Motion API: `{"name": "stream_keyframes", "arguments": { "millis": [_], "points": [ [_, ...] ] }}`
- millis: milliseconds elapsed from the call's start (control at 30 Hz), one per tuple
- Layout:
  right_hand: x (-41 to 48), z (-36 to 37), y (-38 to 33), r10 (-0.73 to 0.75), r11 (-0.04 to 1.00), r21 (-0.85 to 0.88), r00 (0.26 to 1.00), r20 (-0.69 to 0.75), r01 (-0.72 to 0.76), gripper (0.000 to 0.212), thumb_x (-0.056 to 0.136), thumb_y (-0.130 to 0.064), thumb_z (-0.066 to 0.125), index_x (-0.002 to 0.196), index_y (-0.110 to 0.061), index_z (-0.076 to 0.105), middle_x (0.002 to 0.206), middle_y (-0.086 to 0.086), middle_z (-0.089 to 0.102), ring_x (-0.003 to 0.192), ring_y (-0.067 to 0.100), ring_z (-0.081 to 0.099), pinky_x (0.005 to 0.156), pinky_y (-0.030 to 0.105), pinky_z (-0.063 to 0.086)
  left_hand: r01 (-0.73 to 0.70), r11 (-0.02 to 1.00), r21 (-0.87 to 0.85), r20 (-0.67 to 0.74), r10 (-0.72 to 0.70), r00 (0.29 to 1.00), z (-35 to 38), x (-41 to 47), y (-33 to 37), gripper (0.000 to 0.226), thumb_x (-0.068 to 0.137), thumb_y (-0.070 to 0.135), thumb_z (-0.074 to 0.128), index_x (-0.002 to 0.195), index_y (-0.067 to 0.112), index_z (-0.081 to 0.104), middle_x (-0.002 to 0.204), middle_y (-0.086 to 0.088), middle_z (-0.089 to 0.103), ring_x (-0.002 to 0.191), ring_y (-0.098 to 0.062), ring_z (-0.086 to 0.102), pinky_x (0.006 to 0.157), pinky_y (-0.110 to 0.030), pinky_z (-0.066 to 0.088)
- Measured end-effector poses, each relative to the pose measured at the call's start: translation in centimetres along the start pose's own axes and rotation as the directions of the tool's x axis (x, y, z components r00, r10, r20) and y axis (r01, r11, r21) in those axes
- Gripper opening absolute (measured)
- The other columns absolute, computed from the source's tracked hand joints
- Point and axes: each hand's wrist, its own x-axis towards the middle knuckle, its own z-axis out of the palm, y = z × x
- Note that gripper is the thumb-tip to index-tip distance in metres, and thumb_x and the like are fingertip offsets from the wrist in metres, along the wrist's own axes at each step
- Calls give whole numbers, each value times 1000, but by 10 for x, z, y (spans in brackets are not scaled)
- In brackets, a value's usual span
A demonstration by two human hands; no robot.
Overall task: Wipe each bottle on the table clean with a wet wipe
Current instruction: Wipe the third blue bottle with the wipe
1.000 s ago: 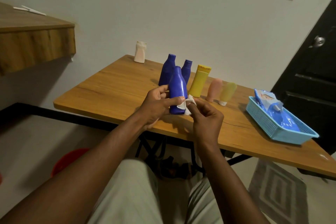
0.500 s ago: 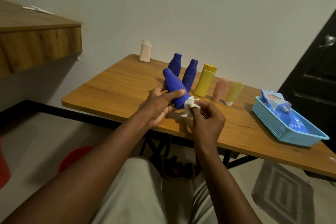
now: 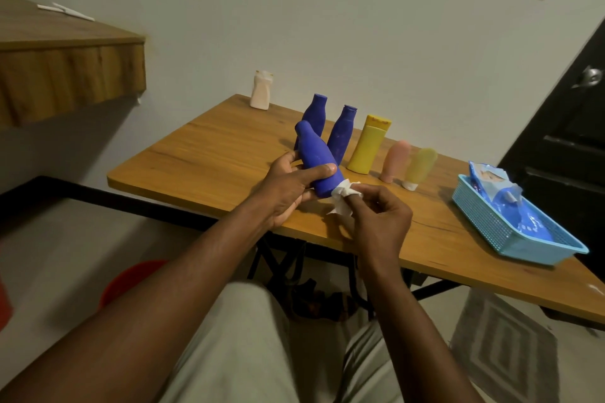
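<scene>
Bottles stand in a loose row on the wooden bench [image 3: 212,154]: a dark blue bottle [image 3: 317,113] at the back, a second dark blue bottle [image 3: 342,134] just right of it, then a yellow bottle [image 3: 368,144], a pink tube [image 3: 394,160] and a pale green tube [image 3: 420,167], both tubes standing cap-down. A white bottle [image 3: 261,90] sits well apart at the far corner, close to the wall. In front of the row, over the near part of the bench, the left hand [image 3: 288,186] grips a third blue bottle [image 3: 316,157], thumb laid across its body and fingers curled behind it. That bottle is tilted, neck pointing up and away to the left, base angled down toward the right hand [image 3: 379,213]. The right hand pinches a bunched white wet wipe [image 3: 343,199] between thumb and fingertips and presses it against the base of the held bottle; a loose corner of the wipe hangs below. Toward the right end of the bench, well apart from the bottles, a light blue basket [image 3: 491,226] holds a blue pack of wipes [image 3: 501,196], which leans against its far wall.
</scene>
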Motion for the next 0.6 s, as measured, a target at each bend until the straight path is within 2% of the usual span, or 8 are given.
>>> {"name": "stream_keyframes", "arguments": {
  "millis": [100,233,367,433,533,600],
  "points": [
    [-10,6,5,-45,998,-31,997,62,47,14,87,-15,78,93,-27,76,93,-10,75,90,15,73,74,52,63,-4,1000,27,0,4,1000,0,1,-2,78,84,4,82,150,10,41,126,-20,69,103,-34,76,82,-44,64],
    [-18,14,1,-114,992,-31,983,141,119,16,87,-14,78,93,-28,76,94,-8,75,89,17,74,73,50,63,-13,998,56,3,13,1000,-1,1,-2,80,84,9,84,150,14,40,128,-19,68,102,-33,76,83,-46,64],
    [-1,0,-3,-147,989,-34,988,-44,146,15,90,-7,72,99,-17,79,99,-5,76,95,12,70,81,40,61,-78,989,126,27,75,997,-2,1,-5,74,84,4,83,145,20,43,126,-15,70,107,-31,75,82,-43,64],
    [10,-5,-5,-189,981,-68,979,-82,183,19,93,-5,68,104,-15,79,107,-4,74,103,8,68,85,35,59,-101,979,176,43,95,995,-1,3,-7,72,84,4,83,143,21,45,124,-12,72,109,-28,74,85,-45,64],
    [9,-1,-5,-243,953,-172,968,56,249,25,98,-7,63,119,-13,74,123,-4,66,115,3,60,94,30,56,-122,966,226,46,115,992,0,4,-9,71,86,9,82,144,23,45,126,-11,71,109,-27,74,90,-50,62],
    [-6,5,-4,-320,903,-227,925,206,364,32,100,-8,59,131,-11,68,131,-1,61,119,1,56,99,23,52,-136,962,238,29,133,991,0,5,-10,67,89,15,79,145,24,43,129,-11,70,109,-28,74,89,-52,62]
  ]
}}
